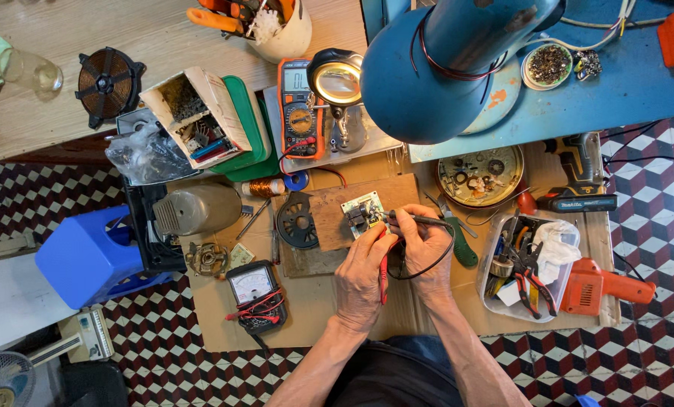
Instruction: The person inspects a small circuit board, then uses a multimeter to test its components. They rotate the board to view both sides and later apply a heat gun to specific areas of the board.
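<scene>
Floor and bench: a sheet of brown cardboard lay on a red, black and white checkered tile floor, with a pale wooden tabletop and a blue metal surface along the far edge.
Work spot: a small green-edged circuit board sat on a flat brown wooden board, near the middle of the cardboard.
Left hand: the left hand was curled shut around a thin red test probe, its tip reaching up toward the circuit board.
Right hand: the right hand was pinched closed on a slim black test probe, whose tip touched the circuit board's right edge (exact contact point too small to tell).
Meters: a black analogue meter with red leads lay to the left of the hands; an orange-cased digital multimeter stood beyond the wooden board.
Overhead: a large blue lamp shade hung above, beside a round magnifying lens.
Right side: a clear plastic tray of pliers and tools sat near an orange power tool.
Left side: a blue plastic stool stood off the cardboard.
</scene>
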